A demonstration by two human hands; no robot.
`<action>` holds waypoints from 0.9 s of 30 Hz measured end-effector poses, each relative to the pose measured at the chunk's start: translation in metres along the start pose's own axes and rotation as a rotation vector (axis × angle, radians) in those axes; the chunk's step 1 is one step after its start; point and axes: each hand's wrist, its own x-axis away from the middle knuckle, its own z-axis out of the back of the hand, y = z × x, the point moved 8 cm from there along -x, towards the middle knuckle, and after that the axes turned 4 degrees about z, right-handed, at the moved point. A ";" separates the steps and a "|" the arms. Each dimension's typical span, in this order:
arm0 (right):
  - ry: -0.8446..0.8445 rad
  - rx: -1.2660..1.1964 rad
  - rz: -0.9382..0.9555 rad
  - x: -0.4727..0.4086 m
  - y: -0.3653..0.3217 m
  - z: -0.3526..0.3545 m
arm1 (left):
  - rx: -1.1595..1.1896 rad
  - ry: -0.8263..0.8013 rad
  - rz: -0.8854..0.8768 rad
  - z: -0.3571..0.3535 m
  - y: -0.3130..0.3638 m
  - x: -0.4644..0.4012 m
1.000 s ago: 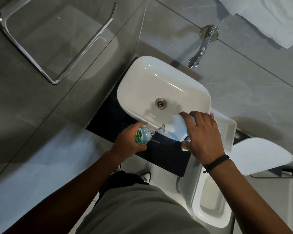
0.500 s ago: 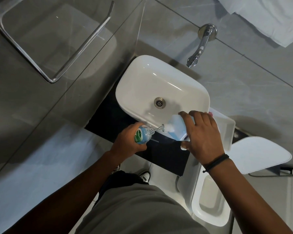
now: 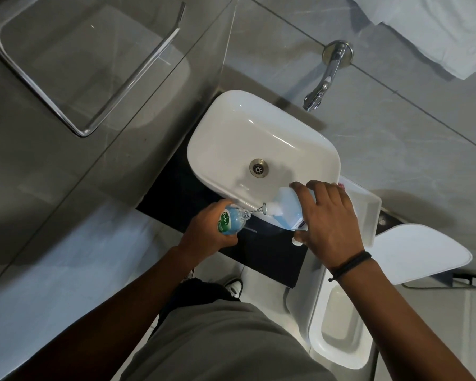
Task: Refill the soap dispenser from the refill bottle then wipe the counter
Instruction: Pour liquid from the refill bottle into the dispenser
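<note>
My left hand (image 3: 205,233) grips a small clear soap dispenser (image 3: 230,221) with a green label and blue liquid, its open neck pointing right. My right hand (image 3: 329,225) holds the larger refill bottle (image 3: 286,209) of pale blue liquid, tipped over to the left. Its mouth sits a little above the dispenser's neck and a thin clear stream runs between the two. Both bottles hover over the dark counter (image 3: 267,251) at the front edge of the white basin (image 3: 223,125). My right palm hides the back of the refill bottle.
A chrome wall tap (image 3: 324,78) reaches over the basin. A white towel (image 3: 437,31) hangs at the top right. A white toilet (image 3: 338,331) with its raised lid (image 3: 412,251) stands right of the counter. A glass panel with a chrome handle (image 3: 74,78) fills the left.
Hands and bottles hold nearly the same pose; the pouring stream continues. The view has shifted very slightly.
</note>
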 end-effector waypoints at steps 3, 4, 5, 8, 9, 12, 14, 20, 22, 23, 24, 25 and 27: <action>-0.006 -0.003 0.000 -0.001 0.001 0.000 | -0.003 0.003 0.010 0.001 0.000 -0.002; -0.007 -0.006 0.000 -0.002 0.001 0.001 | -0.003 0.000 0.011 0.001 0.000 -0.002; -0.006 -0.007 0.000 -0.002 0.001 0.001 | -0.006 -0.001 0.010 0.001 0.000 -0.003; 0.003 -0.003 0.007 -0.004 0.002 0.000 | -0.002 -0.011 0.012 0.001 -0.001 -0.005; 0.008 -0.001 0.011 -0.004 0.002 0.000 | -0.002 -0.011 0.012 0.002 -0.001 -0.005; 0.017 0.008 0.020 -0.005 0.002 -0.001 | -0.003 -0.009 0.014 0.002 -0.001 -0.005; 0.016 0.008 0.024 -0.005 0.003 -0.003 | 0.001 -0.007 0.011 0.002 -0.001 -0.005; 0.021 0.006 0.028 -0.006 0.003 -0.007 | 0.011 -0.013 0.014 0.002 -0.002 -0.006; 0.024 0.007 0.031 -0.007 0.002 -0.006 | 0.014 -0.017 0.012 0.002 -0.002 -0.007; 0.025 0.008 0.032 -0.007 0.002 -0.006 | 0.012 -0.017 0.011 0.002 -0.002 -0.007; 0.026 0.010 0.032 -0.008 0.002 -0.006 | 0.010 -0.016 0.011 0.002 -0.002 -0.007; 0.028 0.010 0.032 -0.008 0.002 -0.005 | 0.010 -0.017 0.012 0.002 -0.002 -0.007; 0.029 0.013 0.034 -0.008 0.002 -0.005 | 0.011 -0.022 0.010 0.002 -0.003 -0.008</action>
